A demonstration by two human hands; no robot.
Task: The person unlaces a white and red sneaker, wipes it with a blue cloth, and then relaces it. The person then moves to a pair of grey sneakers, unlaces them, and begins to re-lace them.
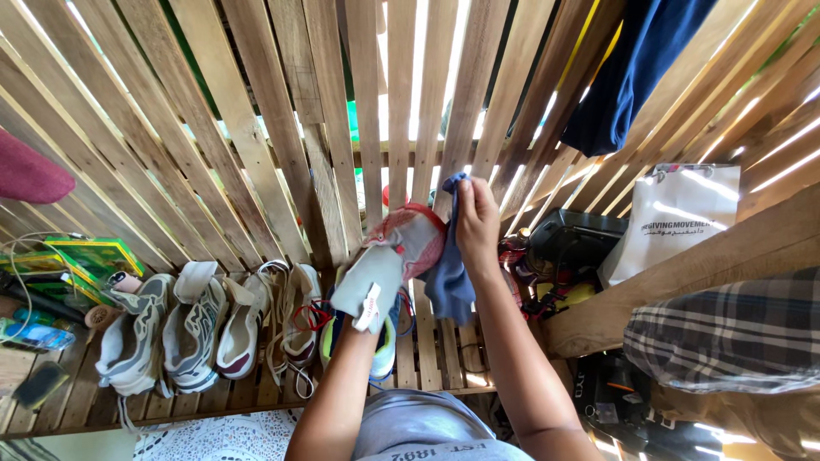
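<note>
A grey and red sneaker [395, 256] is raised in front of me, its grey tongue hanging down. My left hand [363, 320] reaches up into the shoe from below and is mostly hidden by it. My right hand [477, 224] grips a blue cloth [448, 277] and presses it against the right side of the sneaker. The cloth hangs down past my wrist.
Several worn sneakers [198, 329] stand in a row on a slatted wooden shelf [77, 397]. A slatted wooden wall [282, 111] rises behind. A white paper bag [675, 218], a black box [571, 243], a checked cloth [735, 329] and a hanging blue garment [632, 68] are at right.
</note>
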